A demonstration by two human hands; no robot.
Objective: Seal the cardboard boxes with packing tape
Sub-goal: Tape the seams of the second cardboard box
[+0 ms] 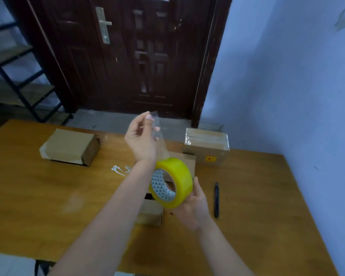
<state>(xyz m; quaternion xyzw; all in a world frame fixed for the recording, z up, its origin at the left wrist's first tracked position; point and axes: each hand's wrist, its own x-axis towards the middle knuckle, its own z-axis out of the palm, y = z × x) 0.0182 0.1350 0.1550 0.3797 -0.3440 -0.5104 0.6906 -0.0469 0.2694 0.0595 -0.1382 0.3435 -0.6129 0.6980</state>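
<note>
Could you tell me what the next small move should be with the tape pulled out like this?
Probably lower the strip that the left hand pinches onto the box below the roll held by the right hand, since that box looks unsealed.

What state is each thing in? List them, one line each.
Tape roll: held in the air by the right hand, a strip pulled out.
Tape strip: stretched up from the roll, its end pinched by the left hand.
Far right box: closed, taped on top.
Left box: closed, lying on the table.
Middle box: under the roll, mostly hidden.
Pen: lying untouched.
Door: shut.
</note>
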